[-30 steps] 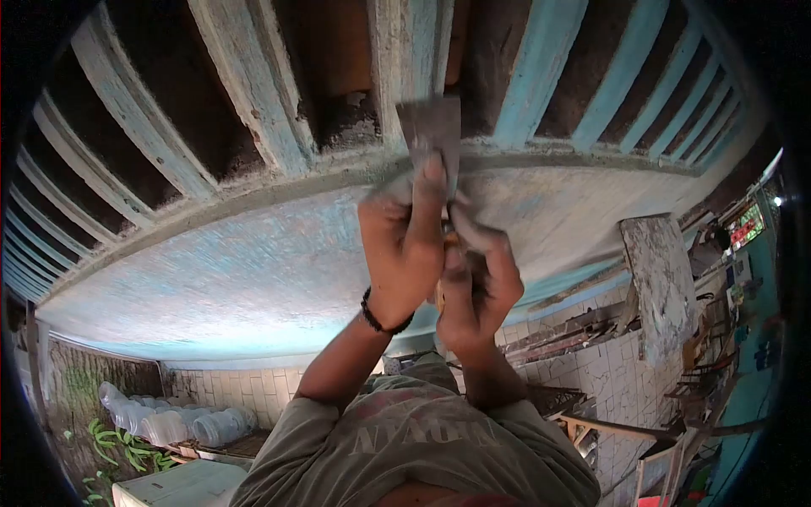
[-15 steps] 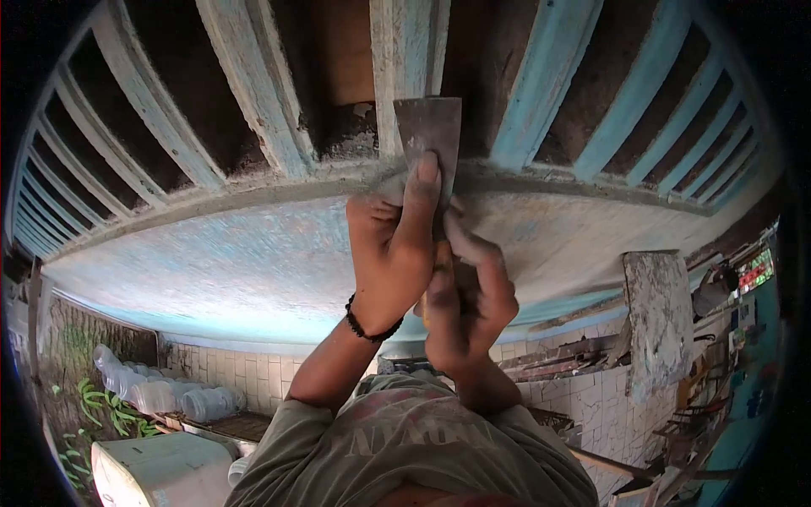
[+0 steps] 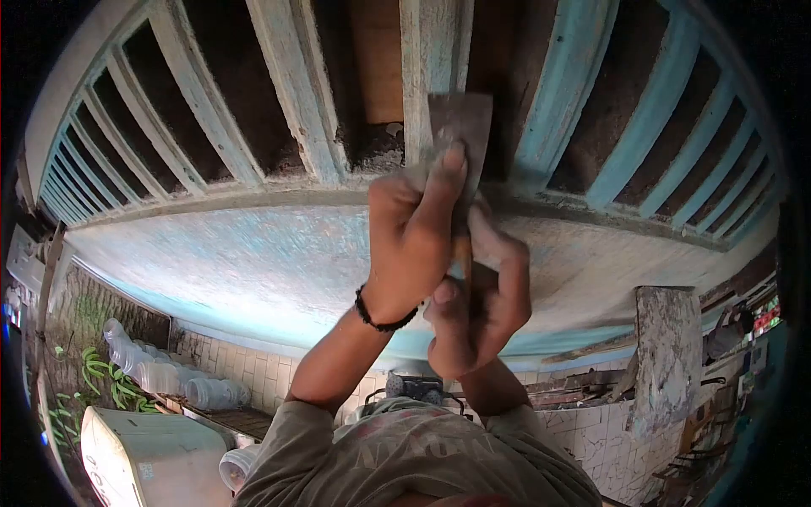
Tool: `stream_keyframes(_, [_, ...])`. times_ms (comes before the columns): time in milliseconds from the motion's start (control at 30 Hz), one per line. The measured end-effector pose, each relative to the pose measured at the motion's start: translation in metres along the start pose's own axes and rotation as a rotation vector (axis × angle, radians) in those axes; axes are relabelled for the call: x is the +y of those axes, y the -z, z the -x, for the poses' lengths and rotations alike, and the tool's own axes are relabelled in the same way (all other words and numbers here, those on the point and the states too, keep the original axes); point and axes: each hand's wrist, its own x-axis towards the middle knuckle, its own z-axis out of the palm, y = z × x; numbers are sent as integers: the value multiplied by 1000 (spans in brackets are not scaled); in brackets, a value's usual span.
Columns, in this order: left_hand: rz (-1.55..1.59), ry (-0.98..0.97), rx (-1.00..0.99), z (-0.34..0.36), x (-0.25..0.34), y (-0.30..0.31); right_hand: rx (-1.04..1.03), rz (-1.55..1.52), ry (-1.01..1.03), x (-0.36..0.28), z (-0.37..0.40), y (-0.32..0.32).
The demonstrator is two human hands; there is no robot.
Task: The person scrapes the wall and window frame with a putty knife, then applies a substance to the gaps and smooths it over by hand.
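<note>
A putty knife [image 3: 463,117] with a flat grey blade and an orange-brown handle is held upright before the window bars. My left hand [image 3: 411,241], with a dark beaded bracelet on its wrist, is closed on the blade, thumb lying along its face and fingers tucked behind. Lower down, my right hand [image 3: 490,304] wraps round the handle; its fingers are slightly blurred. Behind both hands runs a wall [image 3: 279,253] with patchy, scraped blue and whitish paint. The blade's top overlaps a worn light-blue bar [image 3: 429,51].
Several more slatted bars [image 3: 564,84] rise from the sill [image 3: 253,196]. A weathered board [image 3: 667,355] leans at right. Clear plastic containers [image 3: 160,378] and a whitish bin [image 3: 169,456] stand at lower left. Tiled floor [image 3: 583,435] and stacked wood lie below.
In the picture, both hands and the putty knife sit slightly further right, as do the bars, so the view has shifted. Both hands keep their hold on the knife.
</note>
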Motion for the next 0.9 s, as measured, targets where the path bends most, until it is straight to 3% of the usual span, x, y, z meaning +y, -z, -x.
stream_keyframes(67, [-23, -111, -45, -16, 9, -3, 29, -22, 144, 12, -23, -9])
stream_keyframes(200, [61, -18, -59, -13, 21, -5, 37, 72, 210, 5, -18, -10])
stream_keyframes(300, [57, 63, -13, -4, 13, -3, 60, -27, 65, 2, -2, -11])
stream_keyframes(367, [18, -26, -34, -12, 12, -5, 60, -66, 38, 4, -4, -11])
stream_keyframes(600, [-31, -124, 0, -30, 20, -10, 7, -72, 57, 7, -21, -10])
stream_keyframes(733, [35, -33, 71, -9, 2, -12, -1, -81, 52, 7, -5, -6])
stream_keyframes(900, [4, -89, -2, -26, 24, -12, -24, -108, 29, -7, -26, -9])
